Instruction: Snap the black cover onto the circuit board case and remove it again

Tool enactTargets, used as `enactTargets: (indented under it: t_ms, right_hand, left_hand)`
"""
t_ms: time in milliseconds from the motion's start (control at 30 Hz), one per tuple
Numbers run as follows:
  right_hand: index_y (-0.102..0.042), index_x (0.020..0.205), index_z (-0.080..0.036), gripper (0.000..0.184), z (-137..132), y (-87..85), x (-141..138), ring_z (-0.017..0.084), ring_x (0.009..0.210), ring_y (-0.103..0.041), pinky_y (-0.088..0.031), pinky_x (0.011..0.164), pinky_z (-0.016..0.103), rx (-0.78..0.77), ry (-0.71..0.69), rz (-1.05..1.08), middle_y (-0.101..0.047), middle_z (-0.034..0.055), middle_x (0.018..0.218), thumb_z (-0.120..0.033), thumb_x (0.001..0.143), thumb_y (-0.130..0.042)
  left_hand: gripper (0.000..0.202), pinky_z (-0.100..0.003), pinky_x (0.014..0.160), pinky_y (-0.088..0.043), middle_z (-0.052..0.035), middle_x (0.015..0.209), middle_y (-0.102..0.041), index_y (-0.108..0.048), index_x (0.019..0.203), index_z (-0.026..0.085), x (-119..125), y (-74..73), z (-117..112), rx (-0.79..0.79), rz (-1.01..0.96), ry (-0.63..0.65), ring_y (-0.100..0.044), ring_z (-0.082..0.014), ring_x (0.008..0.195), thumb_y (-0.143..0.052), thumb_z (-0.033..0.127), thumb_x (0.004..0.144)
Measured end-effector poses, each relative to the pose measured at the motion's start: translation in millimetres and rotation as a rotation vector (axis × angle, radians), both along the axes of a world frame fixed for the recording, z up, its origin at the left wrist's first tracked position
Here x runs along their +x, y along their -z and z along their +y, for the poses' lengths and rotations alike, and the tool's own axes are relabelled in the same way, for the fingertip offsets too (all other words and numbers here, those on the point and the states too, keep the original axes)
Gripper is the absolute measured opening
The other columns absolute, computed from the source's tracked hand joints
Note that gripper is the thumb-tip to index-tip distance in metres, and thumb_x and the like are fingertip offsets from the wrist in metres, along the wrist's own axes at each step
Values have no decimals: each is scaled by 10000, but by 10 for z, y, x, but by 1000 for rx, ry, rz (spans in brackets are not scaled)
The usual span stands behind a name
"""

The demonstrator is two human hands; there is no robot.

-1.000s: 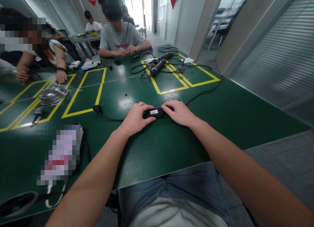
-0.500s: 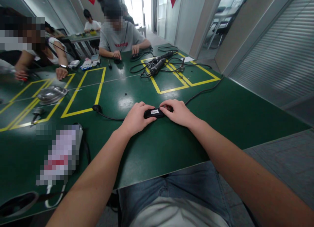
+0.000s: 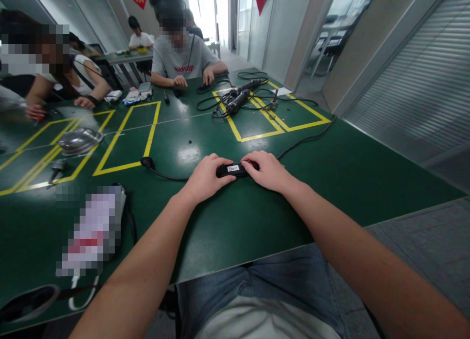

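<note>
On the green table in front of me lies a small black in-line cord box point(image 3: 233, 168) with a white printed label. My left hand point(image 3: 207, 176) is closed around its left end, thumb on the near side and fingers on the far side. My right hand point(image 3: 267, 169) grips the right end, and its curled fingers hide that part. A black cord leaves the left side and ends in a black plug point(image 3: 147, 162). Past my right hand a black cable point(image 3: 304, 143) runs off toward the back right.
Black electric screwdrivers point(image 3: 238, 100) with tangled cables lie on yellow-taped rectangles. To the left are a shiny metal part point(image 3: 80, 141), a small metal part with a dark shaft point(image 3: 57, 168) and a pixelated device point(image 3: 93, 226) with a white cable. Two co-workers point(image 3: 183, 55) work across the table.
My hands keep their hold on the black cord box, with hardly any movement. The whole view has shifted slightly. Across the table, the co-workers' hands have moved a little.
</note>
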State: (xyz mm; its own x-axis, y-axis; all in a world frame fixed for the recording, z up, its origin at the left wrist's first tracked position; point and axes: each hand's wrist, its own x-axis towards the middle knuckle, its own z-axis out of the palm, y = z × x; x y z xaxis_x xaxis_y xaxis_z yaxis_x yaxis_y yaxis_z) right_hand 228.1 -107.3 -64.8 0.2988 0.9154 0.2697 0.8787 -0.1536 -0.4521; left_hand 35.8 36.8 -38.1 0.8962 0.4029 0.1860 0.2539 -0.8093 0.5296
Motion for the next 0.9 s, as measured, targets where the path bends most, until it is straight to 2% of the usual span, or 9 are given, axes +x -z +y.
enactTargets:
  t_ms: [400, 900]
  right_hand:
    - [-836, 1017, -236, 264, -1, 1, -8, 283, 968, -636, -487, 911, 419, 53, 10, 10, -740, 90, 960, -353, 1096, -613]
    - [-837, 1014, -246, 281, -3, 13, 17, 279, 939, -612, -487, 892, 421, 47, 6, 39, -725, 84, 939, -382, 1087, -602]
  left_hand:
    - [398, -476, 1062, -580, -72, 1129, -737, -836, 1316, 235, 2, -8, -20, 0, 5, -8, -718, -290, 1089, -884, 287, 924]
    - [383, -477, 1058, -575, -73, 1133, -730, -822, 1316, 241, -6, 8, -13, 12, 0, 4, -710, -293, 1092, -863, 319, 942]
